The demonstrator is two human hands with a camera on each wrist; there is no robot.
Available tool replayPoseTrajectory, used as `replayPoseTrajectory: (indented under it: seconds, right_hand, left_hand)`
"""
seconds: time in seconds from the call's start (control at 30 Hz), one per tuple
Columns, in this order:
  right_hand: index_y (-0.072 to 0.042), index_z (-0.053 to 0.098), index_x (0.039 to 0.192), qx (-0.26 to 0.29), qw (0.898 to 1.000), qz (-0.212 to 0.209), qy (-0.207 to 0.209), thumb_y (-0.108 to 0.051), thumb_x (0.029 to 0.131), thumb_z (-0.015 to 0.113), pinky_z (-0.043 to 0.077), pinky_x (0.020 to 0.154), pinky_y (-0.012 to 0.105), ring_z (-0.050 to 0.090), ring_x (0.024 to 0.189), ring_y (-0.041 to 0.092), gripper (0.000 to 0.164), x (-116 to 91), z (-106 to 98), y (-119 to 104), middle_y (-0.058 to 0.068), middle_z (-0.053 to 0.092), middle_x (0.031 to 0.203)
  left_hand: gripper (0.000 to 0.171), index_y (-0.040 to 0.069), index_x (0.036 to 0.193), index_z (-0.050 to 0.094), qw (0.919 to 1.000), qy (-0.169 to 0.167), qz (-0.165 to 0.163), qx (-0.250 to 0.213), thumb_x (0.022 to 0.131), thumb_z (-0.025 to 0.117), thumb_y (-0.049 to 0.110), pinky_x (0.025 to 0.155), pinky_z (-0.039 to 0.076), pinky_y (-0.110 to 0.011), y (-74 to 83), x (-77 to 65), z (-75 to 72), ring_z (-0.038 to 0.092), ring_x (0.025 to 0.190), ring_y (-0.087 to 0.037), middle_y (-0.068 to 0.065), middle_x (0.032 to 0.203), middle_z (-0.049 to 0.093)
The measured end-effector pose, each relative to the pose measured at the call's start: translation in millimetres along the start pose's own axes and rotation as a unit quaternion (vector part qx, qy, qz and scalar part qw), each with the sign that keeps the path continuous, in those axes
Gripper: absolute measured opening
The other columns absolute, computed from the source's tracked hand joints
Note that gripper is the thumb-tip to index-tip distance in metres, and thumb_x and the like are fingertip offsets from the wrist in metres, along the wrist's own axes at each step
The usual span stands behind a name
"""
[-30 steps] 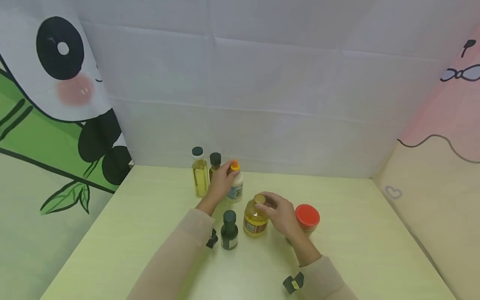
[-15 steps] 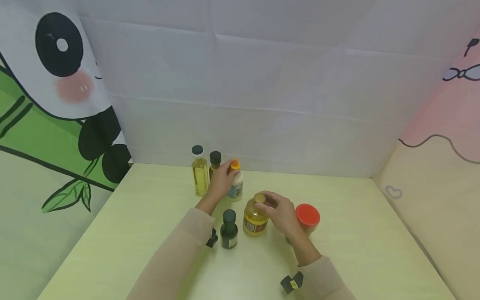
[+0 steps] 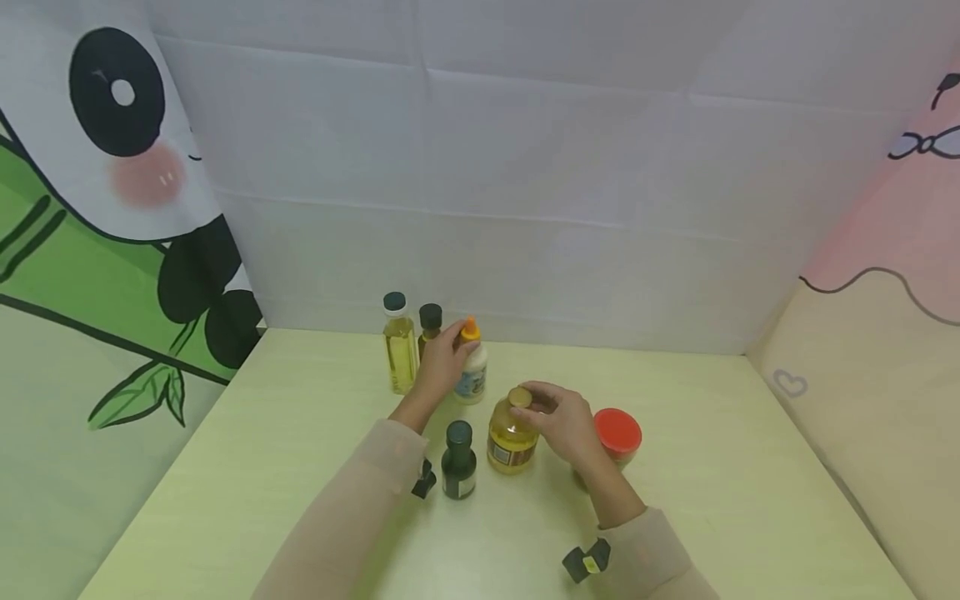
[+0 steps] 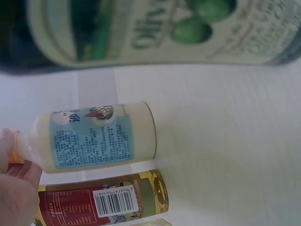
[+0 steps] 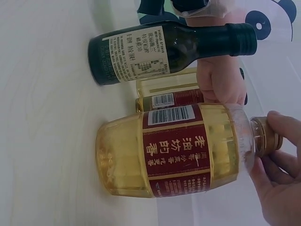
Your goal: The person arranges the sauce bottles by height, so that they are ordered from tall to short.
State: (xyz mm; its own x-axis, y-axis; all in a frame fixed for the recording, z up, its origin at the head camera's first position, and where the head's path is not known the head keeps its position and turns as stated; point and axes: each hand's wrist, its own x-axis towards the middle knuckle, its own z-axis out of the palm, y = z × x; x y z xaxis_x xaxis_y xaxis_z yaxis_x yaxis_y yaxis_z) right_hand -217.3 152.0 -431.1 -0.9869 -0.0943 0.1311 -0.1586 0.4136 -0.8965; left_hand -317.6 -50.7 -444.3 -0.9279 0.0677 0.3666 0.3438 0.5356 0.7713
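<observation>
My left hand [image 3: 442,362] pinches the orange cap [image 3: 470,330] of a white squeeze bottle with a blue label [image 4: 96,139], upright on the table. With thumb and fingers, my right hand [image 3: 566,425] grips the gold cap [image 5: 267,135] of a round cooking oil bottle [image 5: 188,150], which has a red label and yellow oil inside. It stands in front of the squeeze bottle, to the right. A dark green olive oil bottle [image 3: 459,462] stands near my left wrist, left of the cooking oil bottle. Whether either cap is turning I cannot tell.
A tall clear bottle of yellow oil [image 3: 401,354] stands at the back left. Beside it, a black-capped bottle [image 3: 431,321] is partly hidden by my left hand. A red-lidded jar [image 3: 617,433] stands behind my right wrist. A white cloth wall [image 3: 562,275] borders the table's back.
</observation>
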Motion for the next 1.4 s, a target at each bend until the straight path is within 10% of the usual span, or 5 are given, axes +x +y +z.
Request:
replayPoseTrajectory:
  seconds: [0.8, 1.4]
  right_hand:
    - [-0.002, 0.069, 0.115, -0.005, 1.0, 0.014, 0.001, -0.016, 0.081, 0.081, 0.055, 0.087, 0.04, 0.066, 0.099, 0.025, 0.038, 1, 3, -5, 0.009, 0.069, 0.108]
    - [-0.002, 0.069, 0.114, 0.005, 1.0, 0.012, 0.001, -0.014, 0.081, 0.081, 0.055, 0.087, 0.04, 0.067, 0.098, 0.025, 0.037, 0, 3, -6, 0.009, 0.069, 0.107]
  left_hand:
    - [0.046, -0.001, 0.138, 0.052, 0.9976, 0.005, -0.012, -0.067, 0.096, 0.064, 0.016, 0.101, 0.046, -0.039, -0.4, -7.6, -6.6, 0.054, 0.122, -0.032, -0.019, 0.135, 0.055]
    - [0.044, -0.003, 0.135, 0.053, 0.9898, -0.027, -0.009, -0.14, 0.096, 0.065, 0.015, 0.099, 0.047, -0.036, 0.8, -55.0, -32.9, 0.054, 0.122, -0.03, -0.017, 0.132, 0.058]
